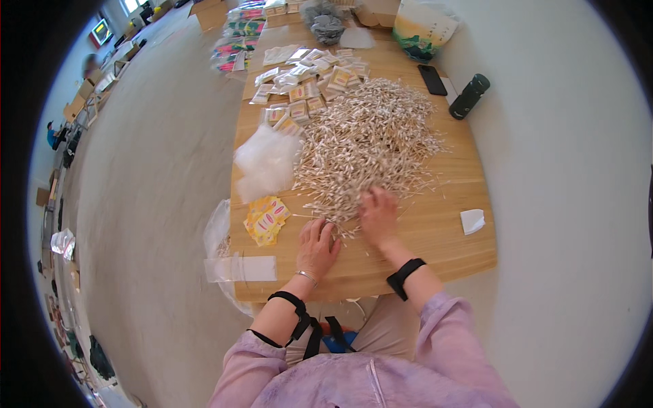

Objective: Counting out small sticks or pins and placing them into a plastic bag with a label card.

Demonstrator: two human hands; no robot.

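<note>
A large heap of loose cotton swabs (374, 129) covers the middle of the wooden table. At its near edge my left hand (318, 246) rests on the tabletop, fingers bent and slightly apart, beside a few stray swabs. My right hand (379, 215) reaches into the near side of the heap. Motion blurs its fingertips, so whether they grip any swabs cannot be told. Left of my left hand lie several yellow-and-white printed cards (266, 219). Beyond them is a stack of clear plastic bags (268, 162).
Filled swab packets (303, 88) lie behind the heap. A black phone (432, 79) and a dark bottle (469, 96) are by the wall (564, 170). Folded white paper (472, 221) sits at right. A clear plastic strip (252, 268) overhangs the left edge, near a hanging bag (219, 234).
</note>
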